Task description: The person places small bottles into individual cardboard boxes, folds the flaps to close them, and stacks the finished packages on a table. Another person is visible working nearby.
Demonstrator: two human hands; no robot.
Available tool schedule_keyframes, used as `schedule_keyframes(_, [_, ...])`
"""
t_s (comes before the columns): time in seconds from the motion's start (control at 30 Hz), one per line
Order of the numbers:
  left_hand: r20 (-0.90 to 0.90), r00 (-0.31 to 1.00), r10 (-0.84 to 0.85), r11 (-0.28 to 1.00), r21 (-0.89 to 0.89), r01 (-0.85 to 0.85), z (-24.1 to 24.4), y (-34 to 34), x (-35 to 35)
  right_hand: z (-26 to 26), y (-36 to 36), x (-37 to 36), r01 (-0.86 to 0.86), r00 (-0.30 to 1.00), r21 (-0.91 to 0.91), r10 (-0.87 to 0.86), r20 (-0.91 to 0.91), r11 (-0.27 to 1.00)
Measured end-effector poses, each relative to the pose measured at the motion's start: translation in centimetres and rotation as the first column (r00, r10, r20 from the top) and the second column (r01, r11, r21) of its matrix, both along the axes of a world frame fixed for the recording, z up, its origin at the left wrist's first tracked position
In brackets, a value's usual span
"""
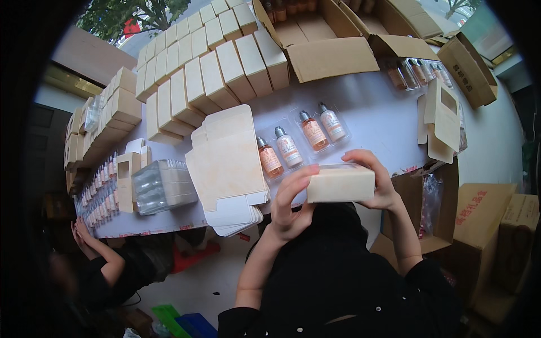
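Note:
My left hand (293, 203) and my right hand (376, 181) grip a cream cardboard box (340, 186) by its two ends, just above the table's near edge. A window strip shows along its upper face. Beyond the box lie two clear plastic trays, each with a pair of small bottles: an orange bottle (269, 158) and a white bottle (289, 147) in one, an orange bottle (313, 132) and a white bottle (332, 122) in the other. Left of my left hand is a stack of flattened carton blanks (224, 156).
Rows of cream boxes (219, 80) stand at the back. Open cardboard cartons (334, 59) sit behind the trays. Nested clear trays (165, 186) and many bottles (99, 190) are on the left, near a co-worker's hands (82, 234). A folded window box (441, 118) lies at the right.

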State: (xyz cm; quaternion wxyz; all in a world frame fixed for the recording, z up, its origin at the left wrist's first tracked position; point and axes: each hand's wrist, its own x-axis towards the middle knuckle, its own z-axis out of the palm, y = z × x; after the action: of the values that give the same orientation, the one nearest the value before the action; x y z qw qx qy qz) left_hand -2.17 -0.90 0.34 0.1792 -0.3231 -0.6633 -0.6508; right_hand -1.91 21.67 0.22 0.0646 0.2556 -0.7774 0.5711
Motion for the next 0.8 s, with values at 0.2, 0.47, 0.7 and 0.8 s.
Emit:
schedule_keyframes(0.2, [-0.045,0.997,-0.061,0.995,0.080,0.065,1.2,-0.4,0.5,3.2,-0.1,1.4,0.136,0.942,0.038,-0.118,-0.313,0.990])
schedule_keyframes(0.47, [-0.109,0.970,0.215,0.973,-0.066,-0.223,1.4,0.1,0.7,5.5,-0.9,2.0,0.375,0.758,0.125,-0.226,-0.612,0.918])
schedule_keyframes(0.7, [-0.041,0.979,0.199,0.980,-0.013,-0.200,1.5,-0.4,0.9,5.4,-1.7,1.8,0.371,0.749,0.188,-0.173,-0.640,0.910])
schedule_keyframes(0.8, [-0.210,0.934,0.288,0.942,-0.112,-0.316,1.4,-0.9,1.1,5.5,-2.0,1.3,0.323,0.730,0.083,-0.192,-0.655,0.943])
